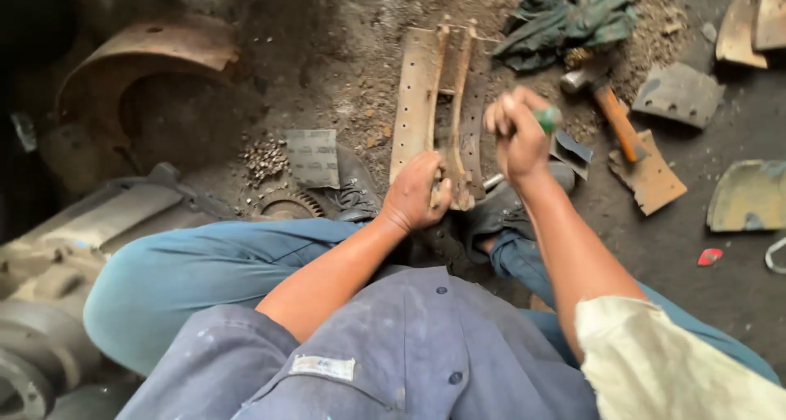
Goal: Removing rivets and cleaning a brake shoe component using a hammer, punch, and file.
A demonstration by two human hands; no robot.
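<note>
The left hand (416, 192) grips the rusty brake shoe's (435, 101) near end; at its two o'clock, the right hand (517, 135) is fisted around a green-handled tool (547, 119).

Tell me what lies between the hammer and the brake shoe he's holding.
In the head view, the right hand gripping a green-handled tool sits between the hammer and brake shoe.
</note>
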